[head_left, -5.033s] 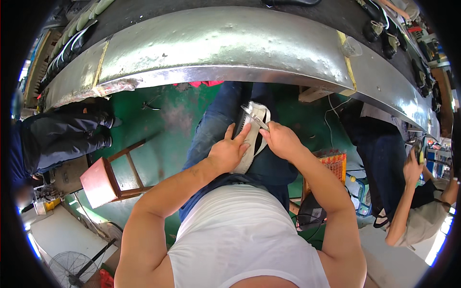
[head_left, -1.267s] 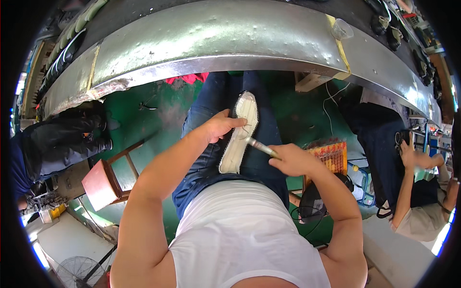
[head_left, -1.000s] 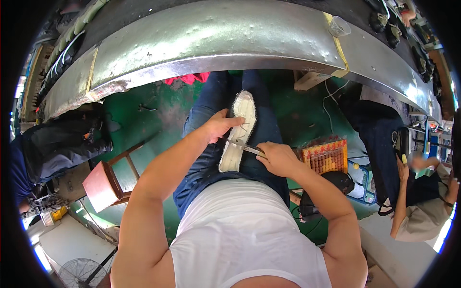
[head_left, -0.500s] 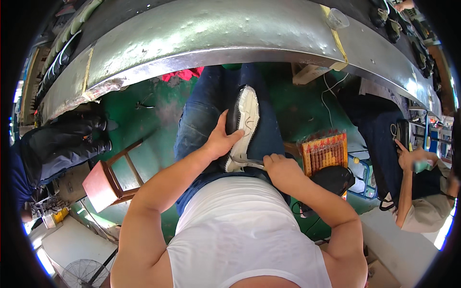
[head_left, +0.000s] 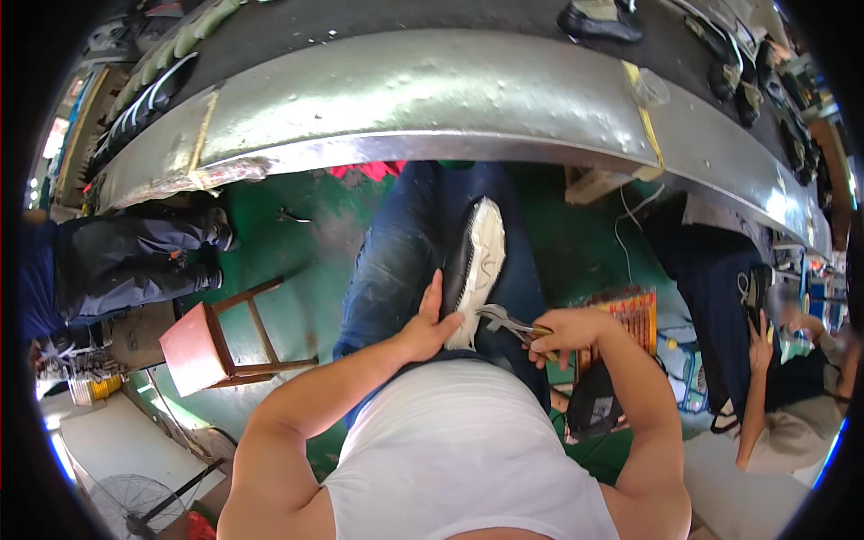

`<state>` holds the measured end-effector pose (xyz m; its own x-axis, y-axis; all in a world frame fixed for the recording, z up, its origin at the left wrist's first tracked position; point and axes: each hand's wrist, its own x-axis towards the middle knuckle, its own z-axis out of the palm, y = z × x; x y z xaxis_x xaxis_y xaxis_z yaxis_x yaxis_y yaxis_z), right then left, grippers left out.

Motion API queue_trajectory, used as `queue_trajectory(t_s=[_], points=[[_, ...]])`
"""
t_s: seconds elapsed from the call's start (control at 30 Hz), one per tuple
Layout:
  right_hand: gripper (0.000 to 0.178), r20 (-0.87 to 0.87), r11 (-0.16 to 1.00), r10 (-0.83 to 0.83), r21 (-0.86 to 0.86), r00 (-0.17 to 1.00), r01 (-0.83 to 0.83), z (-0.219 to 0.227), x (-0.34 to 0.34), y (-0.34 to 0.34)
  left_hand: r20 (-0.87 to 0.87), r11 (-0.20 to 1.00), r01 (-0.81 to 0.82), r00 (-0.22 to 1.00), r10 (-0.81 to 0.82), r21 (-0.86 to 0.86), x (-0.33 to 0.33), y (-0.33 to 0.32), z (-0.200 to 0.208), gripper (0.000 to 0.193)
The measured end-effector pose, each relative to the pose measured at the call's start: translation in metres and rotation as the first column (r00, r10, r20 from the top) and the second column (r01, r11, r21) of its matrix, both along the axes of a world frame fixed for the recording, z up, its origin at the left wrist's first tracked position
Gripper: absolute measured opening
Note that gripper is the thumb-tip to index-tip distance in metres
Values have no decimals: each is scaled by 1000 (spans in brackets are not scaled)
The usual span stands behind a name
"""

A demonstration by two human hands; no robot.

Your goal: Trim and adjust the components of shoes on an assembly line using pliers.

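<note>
Across my lap rests a shoe (head_left: 483,261) with its underside up, a pale bottom bordered by stitching and a dark upper along its left side. My left hand (head_left: 426,328) grips the near end, with the thumb pressed on the pale bottom and the fingers along the dark side. In my right hand (head_left: 555,335) is a pair of lasting pliers (head_left: 513,324), its metal head pointing left toward the shoe. A small gap separates the plier head from the shoe's near end. My right fingers wrap round the handles.
Ahead runs a metal-edged conveyor bench (head_left: 405,99) carrying several shoes (head_left: 601,20). A red-topped stool (head_left: 196,349) stands left, a beaded seat (head_left: 637,315) and black bag (head_left: 601,396) right. Co-workers sit both sides; one co-worker's hand (head_left: 761,346) shows right. A fan (head_left: 135,508) is lower left.
The pliers have come off the shoe's near end and swung out to the right, with my right hand turned. My left hand stays on the shoe. The whole view has shifted.
</note>
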<state>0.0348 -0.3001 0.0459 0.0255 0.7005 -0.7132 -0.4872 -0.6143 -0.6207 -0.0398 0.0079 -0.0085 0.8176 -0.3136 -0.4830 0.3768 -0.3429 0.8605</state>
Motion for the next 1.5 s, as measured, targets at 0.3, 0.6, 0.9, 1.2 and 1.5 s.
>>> queue_trajectory(t_s=[0.3, 0.6, 0.9, 1.2, 1.5], points=[[40, 817, 972, -109, -32, 566, 233, 22, 2, 52, -24, 998, -52, 998, 53, 28, 17, 17, 21, 92], [42, 876, 903, 5, 202, -482, 378, 98, 95, -20, -80, 870, -163, 987, 141, -465, 112, 84, 209, 76], [39, 827, 916, -10, 234, -563, 327, 76, 216, -26, 701, 659, -302, 508, -500, 689, 456, -26, 243, 65], [40, 884, 894, -34, 236, -467, 381, 84, 216, -33, 679, 684, 8, 114, -726, 730, 513, 1, 177, 45], [45, 903, 892, -14, 205, -430, 403, 83, 217, -31, 900, 453, -810, 435, 38, 373, 647, 245, 115, 56]])
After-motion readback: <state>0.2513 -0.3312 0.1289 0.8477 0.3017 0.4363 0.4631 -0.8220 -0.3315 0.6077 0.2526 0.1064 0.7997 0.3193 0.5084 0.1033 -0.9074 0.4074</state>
